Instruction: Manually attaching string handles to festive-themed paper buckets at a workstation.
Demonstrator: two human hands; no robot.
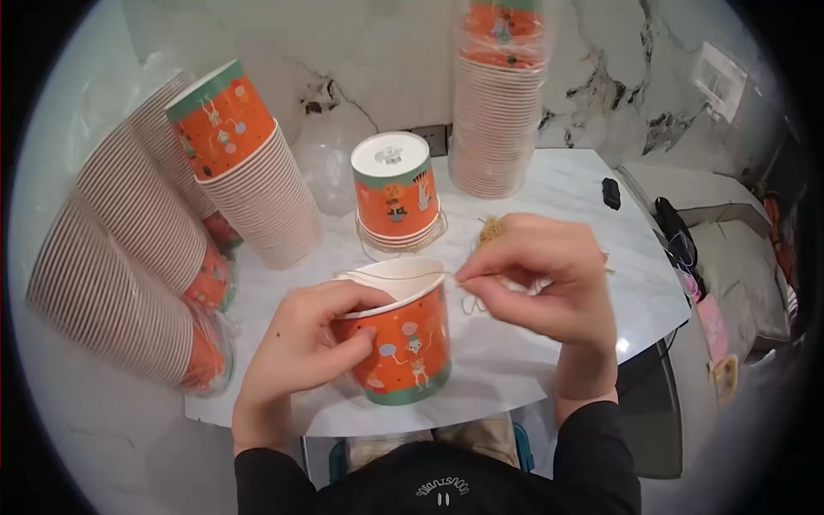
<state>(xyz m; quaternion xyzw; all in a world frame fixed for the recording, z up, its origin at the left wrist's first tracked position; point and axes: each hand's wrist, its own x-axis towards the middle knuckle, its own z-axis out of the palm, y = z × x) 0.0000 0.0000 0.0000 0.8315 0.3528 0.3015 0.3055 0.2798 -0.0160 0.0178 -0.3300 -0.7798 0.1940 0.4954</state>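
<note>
An orange paper bucket (405, 348) with a green band at its base and cartoon figures stands upright in front of me, its white rim up. My left hand (300, 336) grips its left side, fingers inside the rim and thumb on the outer wall. A thin cord (399, 277) stretches across the opening to the right side of the rim. There my right hand (549, 279) pinches the cord between thumb and forefinger; the other fingers are curled. How the cord meets the bucket is too small to tell. Behind the right hand lies a tan cord bundle (490, 230).
Several upside-down buckets (396, 202) with cords round them are nested behind. Tall stacks of buckets (266, 206) lean at the left, some in clear plastic. A wrapped stack (496, 120) stands at the back. A small black object (611, 194) lies on the white table (558, 184).
</note>
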